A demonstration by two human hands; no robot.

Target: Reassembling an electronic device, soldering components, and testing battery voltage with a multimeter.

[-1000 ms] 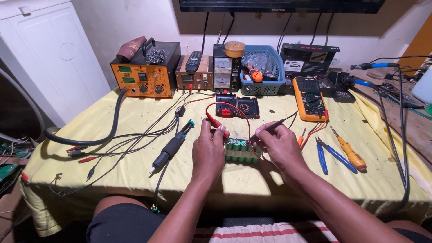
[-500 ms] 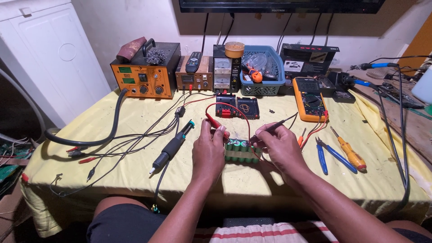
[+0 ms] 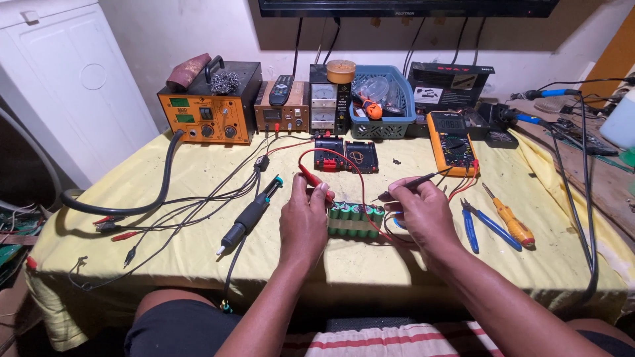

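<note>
Your left hand (image 3: 303, 221) pinches the red multimeter probe (image 3: 308, 176) between thumb and fingers, its tip down at the left end of the battery pack (image 3: 356, 220); your right hand (image 3: 423, 215) grips the black multimeter probe (image 3: 411, 185) the same way, tip pointing at the right end of the pack; both hands are closed on their probes. The battery pack, a row of green cells bound with pale tape, lies on the yellow cloth of the desk (image 3: 198, 258) between your hands, touching your left palm; the red lead (image 3: 344, 162) arcs over it. Behind it sit two small black holders (image 3: 345, 156); the orange multimeter (image 3: 450, 133) lies to the right rear, its leads running down toward your right hand. Blue-handled pliers (image 3: 481, 227) and an orange screwdriver (image 3: 509, 218) lie just right of your right hand; a soldering iron (image 3: 250, 216) lies just left of your left hand; the orange rework station (image 3: 210, 106) and a blue basket (image 3: 382, 99) stand at the back.
</note>
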